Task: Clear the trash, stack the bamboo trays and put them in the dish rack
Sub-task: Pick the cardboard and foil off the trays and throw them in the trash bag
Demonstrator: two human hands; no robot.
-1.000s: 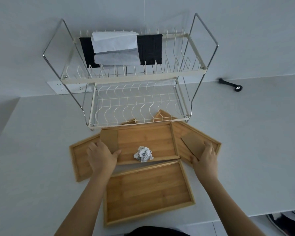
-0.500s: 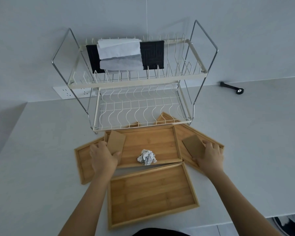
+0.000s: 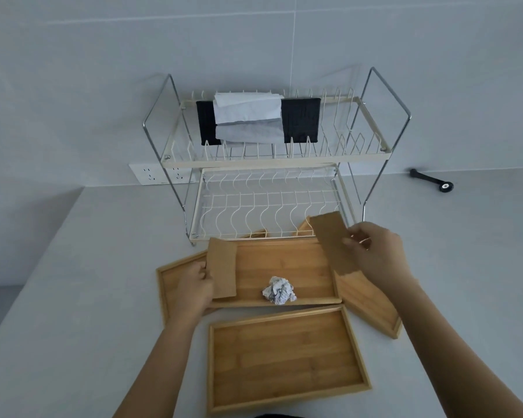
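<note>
four bamboo trays (image 3: pixel 287 354), two cardboard pieces (image 3: pixel 222 271), one paper ball (image 3: pixel 278 290)

bamboo trays (image 3: pixel 287 356) smooth matt grained wood; cardboard pieces (image 3: pixel 222 271) matt brown; paper ball (image 3: pixel 278 290) crumpled white; dish rack (image 3: pixel 272 188) shiny metal frame, cream coated wire; counter (image 3: pixel 88 297) matt grey.

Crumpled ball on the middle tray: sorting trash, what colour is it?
White with grey print, the crumpled ball in the head view.

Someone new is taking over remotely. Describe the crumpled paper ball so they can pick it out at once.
Find the wire dish rack against the wall. Directly in front of it lies a bamboo tray, between the two hands. The paper ball sits at that tray's near edge: white, crumpled, unlike the flat brown cardboard pieces.
</note>
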